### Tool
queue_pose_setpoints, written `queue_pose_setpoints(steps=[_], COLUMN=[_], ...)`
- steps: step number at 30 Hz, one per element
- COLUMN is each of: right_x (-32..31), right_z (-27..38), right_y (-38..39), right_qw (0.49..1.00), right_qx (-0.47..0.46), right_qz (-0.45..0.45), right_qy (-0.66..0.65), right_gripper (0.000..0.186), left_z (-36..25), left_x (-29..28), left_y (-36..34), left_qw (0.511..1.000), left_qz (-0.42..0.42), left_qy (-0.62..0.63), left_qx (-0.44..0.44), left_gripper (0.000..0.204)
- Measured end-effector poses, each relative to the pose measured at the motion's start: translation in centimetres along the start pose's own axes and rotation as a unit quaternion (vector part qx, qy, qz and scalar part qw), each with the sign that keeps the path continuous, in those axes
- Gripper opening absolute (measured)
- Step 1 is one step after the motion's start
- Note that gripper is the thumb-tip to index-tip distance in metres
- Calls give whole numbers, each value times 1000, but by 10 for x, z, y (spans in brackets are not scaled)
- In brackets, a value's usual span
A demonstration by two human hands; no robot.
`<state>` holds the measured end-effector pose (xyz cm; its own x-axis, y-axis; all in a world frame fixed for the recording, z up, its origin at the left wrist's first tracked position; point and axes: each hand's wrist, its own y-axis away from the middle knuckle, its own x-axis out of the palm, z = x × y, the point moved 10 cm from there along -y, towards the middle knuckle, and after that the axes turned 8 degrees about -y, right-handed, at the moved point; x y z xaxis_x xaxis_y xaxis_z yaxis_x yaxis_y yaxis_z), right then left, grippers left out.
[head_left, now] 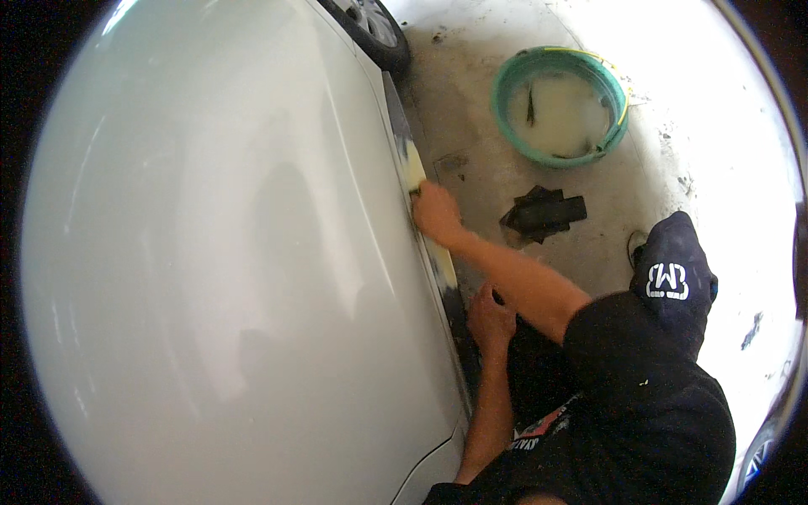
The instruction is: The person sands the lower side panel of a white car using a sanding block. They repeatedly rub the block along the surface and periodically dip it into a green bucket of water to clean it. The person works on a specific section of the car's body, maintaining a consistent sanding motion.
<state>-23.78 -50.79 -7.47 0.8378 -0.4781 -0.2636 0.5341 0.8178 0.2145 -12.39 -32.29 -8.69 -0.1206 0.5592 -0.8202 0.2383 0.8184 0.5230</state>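
In the head view, the right hand (438,215) met the pale car (227,252)'s lower panel (443,265), fingers curled, any grip hidden; the left hand (492,318), finger closure impossible to tell, sat near, perhaps bracing; the green basin (516,145) probably stood for easy reach

Smooth, glossy painted car body (244,261), matt, patchy yellowish coating (443,265) on the strip (397,114) along the car body's edge, dull black rubber tyre (394,55), shiny metallic wheel rim (375,23), green plastic-looking tub (502,118), matt, stained concrete-like floor (467,101), matt black sheets (545,212), soft black cloth shirt (652,421)
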Motion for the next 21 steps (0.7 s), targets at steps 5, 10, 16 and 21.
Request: queue_pose_setpoints(steps=[5,10,16,21], right_x=[-6,-12,-1,-13], right_z=[8,12,13,19], right_y=[-12,-20,-38,-32], right_qw=[999,1000,999,1000], right_qx=[37,0,-27,-4], right_qz=[35,-5,16,19], right_qy=[4,19,4,-9], right_gripper=[25,20,22,22], left_z=[1,-1,1,-6], left_x=[-2,7,7,0], left_y=[4,4,9,10], left_qw=[999,999,998,998], left_qz=[-15,-17,-19,-36], left_qy=[-42,-38,-44,-42], left_qx=[-30,-32,-36,-38], left_gripper=[46,47,47,48])
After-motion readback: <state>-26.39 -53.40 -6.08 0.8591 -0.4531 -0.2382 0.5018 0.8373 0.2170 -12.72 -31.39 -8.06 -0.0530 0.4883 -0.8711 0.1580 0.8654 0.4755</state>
